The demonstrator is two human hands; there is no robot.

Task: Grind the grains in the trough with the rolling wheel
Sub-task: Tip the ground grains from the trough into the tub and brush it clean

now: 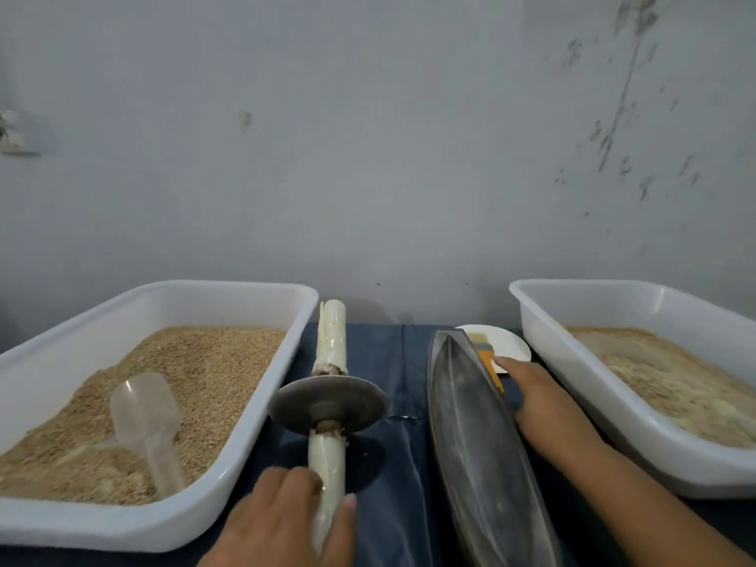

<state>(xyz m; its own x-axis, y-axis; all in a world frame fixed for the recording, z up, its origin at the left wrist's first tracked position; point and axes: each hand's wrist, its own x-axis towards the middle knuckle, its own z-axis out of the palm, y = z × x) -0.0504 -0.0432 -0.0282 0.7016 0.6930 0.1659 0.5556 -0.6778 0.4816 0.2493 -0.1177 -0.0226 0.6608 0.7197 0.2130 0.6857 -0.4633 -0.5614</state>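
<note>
While the left hand (282, 521) curls its fingers and thumb around the near handle of the rolling wheel (327, 403) at the bottom centre of the frame, the wheel's metal disc hangs just above the dark blue cloth (392, 362), casting a round shadow beneath it. Its pale handles run from the lower centre up toward the wall (368, 137), with the disc between them.

Right of the wheel lies the trough (474, 435), a long, narrow, boat-shaped metal vessel stretching from the middle of the frame down to the bottom edge. Its hollow looks dark, and I cannot tell whether any grains lie in it.

From the lower right the right hand (540, 399) reaches along the trough's right side. Its fingers are extended, with the fingertips touching an orange tool (489, 362) that lies by a small white plate (507, 341) just beyond the trough.

At the left of the frame a white tray (262, 444) holds tan grains (204, 382) with a clear plastic scoop (143, 407) resting in them. At the right edge a second white tray (572, 382) holds paler, coarser meal (675, 386).
</note>
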